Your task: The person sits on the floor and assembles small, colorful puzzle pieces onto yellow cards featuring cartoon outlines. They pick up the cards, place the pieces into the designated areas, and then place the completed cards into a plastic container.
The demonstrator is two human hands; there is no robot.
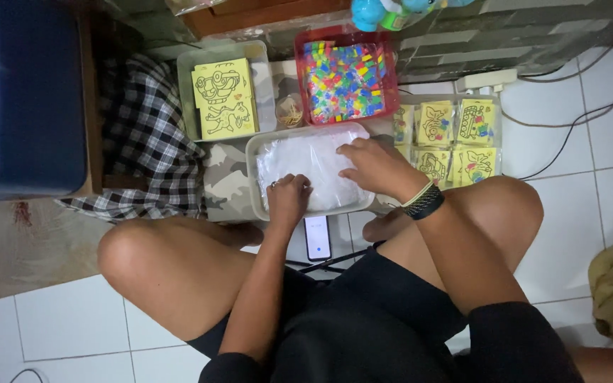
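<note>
Head view: the person's sitting cross-legged on the tiled floor [72,319], both hands in a pale tray [252,186] of clear plastic bags [306,167]. Left hand [289,198] has its grip curled on the near edge of the pile, right hand [370,164] lies flat, fingers spread on top. Looks like sorting through the bags; next they'd need to pinch one free. Yellow picture cards [225,99] sit on the far left.
</note>
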